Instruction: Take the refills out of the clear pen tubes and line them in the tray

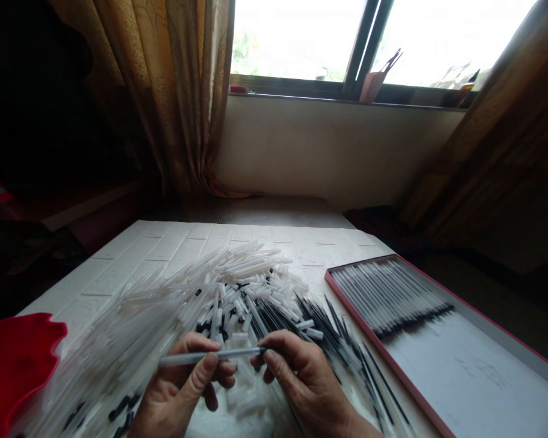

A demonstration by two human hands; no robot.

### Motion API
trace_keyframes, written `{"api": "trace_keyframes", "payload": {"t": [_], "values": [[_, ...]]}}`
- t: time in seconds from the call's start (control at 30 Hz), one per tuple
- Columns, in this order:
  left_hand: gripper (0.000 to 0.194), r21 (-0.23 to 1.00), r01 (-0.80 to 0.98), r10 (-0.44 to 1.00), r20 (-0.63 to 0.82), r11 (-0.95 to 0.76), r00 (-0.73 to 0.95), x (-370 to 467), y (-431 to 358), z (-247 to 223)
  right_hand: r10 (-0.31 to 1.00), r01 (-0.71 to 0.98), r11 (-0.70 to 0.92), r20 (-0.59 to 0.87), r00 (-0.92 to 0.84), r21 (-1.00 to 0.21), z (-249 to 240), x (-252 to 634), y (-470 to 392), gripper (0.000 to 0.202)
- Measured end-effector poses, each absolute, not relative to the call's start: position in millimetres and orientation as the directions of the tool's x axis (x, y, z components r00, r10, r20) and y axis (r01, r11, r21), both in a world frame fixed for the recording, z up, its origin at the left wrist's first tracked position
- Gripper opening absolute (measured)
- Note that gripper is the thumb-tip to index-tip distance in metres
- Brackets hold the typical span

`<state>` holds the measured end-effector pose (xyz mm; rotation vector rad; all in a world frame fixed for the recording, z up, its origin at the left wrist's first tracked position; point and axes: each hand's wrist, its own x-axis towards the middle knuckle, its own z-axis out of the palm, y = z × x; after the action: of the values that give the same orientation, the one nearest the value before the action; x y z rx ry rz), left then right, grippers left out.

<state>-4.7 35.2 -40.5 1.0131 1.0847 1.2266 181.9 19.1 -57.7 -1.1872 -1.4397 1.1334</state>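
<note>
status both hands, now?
Left hand: closed, thumb and fingers pinching the pale barrel of a pen.
Right hand: closed, thumb and fingers on the dark end of the same pen.

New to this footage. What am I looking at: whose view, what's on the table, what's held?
No machine here: these are a person's bare hands, seen from a camera worn on the head, looking forward and down. The left hand and right hand hold one slim pen-like tube between them, the right at its dark end. On the white brick-patterned table lie loose pale tubes and thin dark rods. On the right, a pink-edged tray holds a row of dark-ended sticks.
</note>
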Motion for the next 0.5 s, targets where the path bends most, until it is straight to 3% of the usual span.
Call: {"api": "trace_keyframes", "payload": {"t": [0.2,0.4,0.5], "values": [[0.038,0.972,-0.233,0.999,-0.037,0.028,-0.032,-18,46,-43,0.997,0.153,0.077,0.073,-0.031,-0.985,-54,189,24,0.027],[0.052,0.95,-0.178,0.95,-0.215,0.257,0.226,-14,42,-48,0.999,-0.04,-0.021,-0.022,0.039,-0.999,-44,190,26,0.029],[0.052,0.952,-0.099,0.901,-0.236,0.289,0.364,-11,33,-51,0.996,-0.109,-0.074,-0.079,0.039,-0.991,-39,188,25,0.031]]}}
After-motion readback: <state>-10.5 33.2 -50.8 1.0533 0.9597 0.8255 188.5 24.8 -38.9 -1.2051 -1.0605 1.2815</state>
